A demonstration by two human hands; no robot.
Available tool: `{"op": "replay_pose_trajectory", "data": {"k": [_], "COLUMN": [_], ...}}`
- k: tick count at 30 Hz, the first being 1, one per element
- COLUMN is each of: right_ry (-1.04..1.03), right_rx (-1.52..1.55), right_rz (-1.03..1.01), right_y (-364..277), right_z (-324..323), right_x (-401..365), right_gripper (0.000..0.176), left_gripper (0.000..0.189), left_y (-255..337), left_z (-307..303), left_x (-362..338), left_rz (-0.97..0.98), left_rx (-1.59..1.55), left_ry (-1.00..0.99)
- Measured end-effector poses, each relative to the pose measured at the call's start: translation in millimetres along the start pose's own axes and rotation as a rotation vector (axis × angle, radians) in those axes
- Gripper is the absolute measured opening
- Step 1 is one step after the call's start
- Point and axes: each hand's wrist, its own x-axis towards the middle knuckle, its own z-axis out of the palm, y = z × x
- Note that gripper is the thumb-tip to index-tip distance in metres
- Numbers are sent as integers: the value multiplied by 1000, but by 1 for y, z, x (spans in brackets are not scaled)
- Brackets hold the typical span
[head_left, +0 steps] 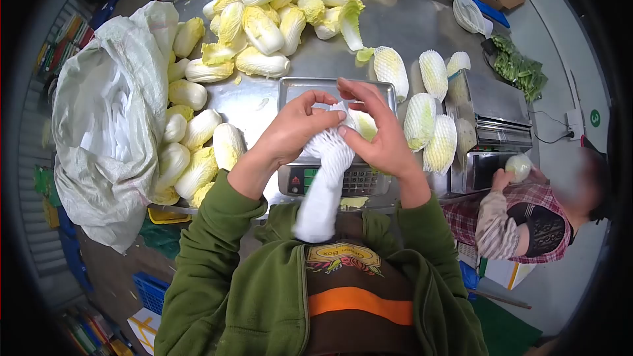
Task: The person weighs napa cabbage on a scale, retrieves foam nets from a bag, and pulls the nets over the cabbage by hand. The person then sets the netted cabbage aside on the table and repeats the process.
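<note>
A white foam net sleeve (326,181) hangs from both hands, bunched at its top and trailing down in front of my chest. My left hand (295,126) pinches the top edge between thumb and fingers. My right hand (377,126) has its thumb on the sleeve's opening, with its fingers curved above it. Under them stands a scale (283,92) with a metal tray and keypad. A pale green napa cabbage (364,124) shows partly behind my right hand; the rest of it is hidden.
Bare napa cabbages (264,29) are piled at the back and left. Several net-wrapped cabbages (419,120) lie to the right beside a metal machine (491,109). A white sack (109,105) of foam sleeves stands at left. On the right, a co-worker (527,217) holds a wrapped cabbage (519,167).
</note>
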Motion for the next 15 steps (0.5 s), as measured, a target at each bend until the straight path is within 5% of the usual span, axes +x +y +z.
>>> {"op": "replay_pose_trajectory", "data": {"k": [5,8,9,10,13,15], "right_ry": [-50,-60,-55,-40,-23,85], "right_rx": [-65,353,351,486,663,684], "right_rz": [-19,384,375,447,549,600], "right_y": [17,31,35,39,51,62], "right_z": [-19,-25,-24,-22,-19,-12], "right_x": [-7,-16,-19,-22,-27,-31], "right_gripper": [25,30,30,32,29,22], "left_gripper": [31,30,31,36,38,39], "left_y": [-6,4,4,-6,-21,-42], "left_z": [8,23,29,27,34,18], "left_x": [17,6,2,0,12,16], "left_rz": [-70,-136,-131,-45,-14,55], "left_rx": [-437,-563,-604,-282,-743,-485], "left_ry": [-54,15,59,128,27,-29]}}
